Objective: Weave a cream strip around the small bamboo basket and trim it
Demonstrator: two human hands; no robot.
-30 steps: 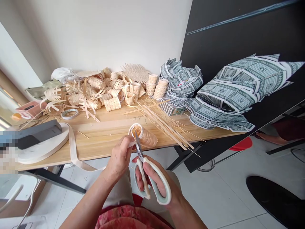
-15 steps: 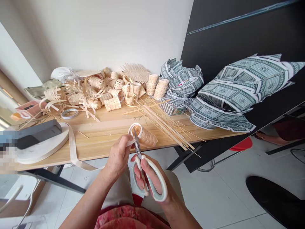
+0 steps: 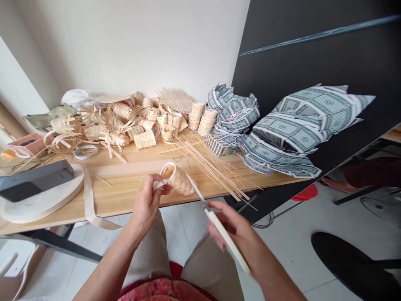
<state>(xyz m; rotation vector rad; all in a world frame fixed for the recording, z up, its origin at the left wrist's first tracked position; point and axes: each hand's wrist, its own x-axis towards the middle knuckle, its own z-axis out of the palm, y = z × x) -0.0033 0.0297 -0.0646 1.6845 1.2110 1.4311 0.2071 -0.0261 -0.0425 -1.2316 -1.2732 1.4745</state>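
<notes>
My left hand [image 3: 146, 205] holds a small pale woven bamboo cylinder [image 3: 178, 180]; its fingers [image 3: 159, 184] are closed around the end with the white rim, and the cylinder sits tilted in the air, just above the front edge of the light wooden worktop [image 3: 125, 177]. My right hand [image 3: 234, 230] has its fingers [image 3: 219, 207] closed on long white-handled scissors [image 3: 221, 221]; these scissors have just moved away from the rim, so their narrow steel blades [image 3: 196, 188] are now apart from the cylinder, and no cutting is possible in this moment. On the worktop, a loose fan of thin bamboo strips [image 3: 206, 167] lies near the middle; a heap of woven bamboo pieces [image 3: 125, 125] stands at the back; green-and-white printed paper pieces [image 3: 297, 129] are piled at the right end, partly beyond the edge.
</notes>
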